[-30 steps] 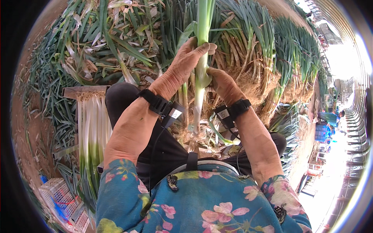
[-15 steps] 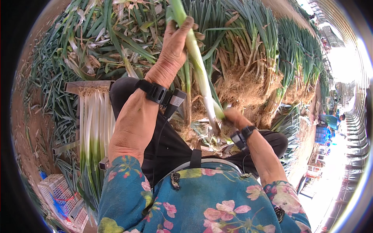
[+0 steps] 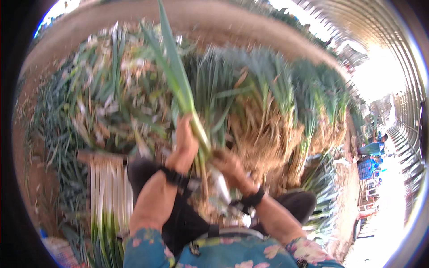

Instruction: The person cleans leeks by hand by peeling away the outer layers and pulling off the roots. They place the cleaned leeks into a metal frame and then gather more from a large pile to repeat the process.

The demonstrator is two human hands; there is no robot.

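Green leek (image 3: 182, 87) slants from eleven to five o'clock, clasped in the left hand (image 3: 186, 138); the right hand (image 3: 230, 165), at four o'clock from it, meets its lower shaft, grip too blurred to tell.

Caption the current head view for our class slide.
Left hand gripping a leek-like stalk, right hand lower down, rooted bundles beyond.

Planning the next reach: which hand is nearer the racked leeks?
Left. The left hand, holding a leek, is right of the racked leeks; the right hand is farther right.
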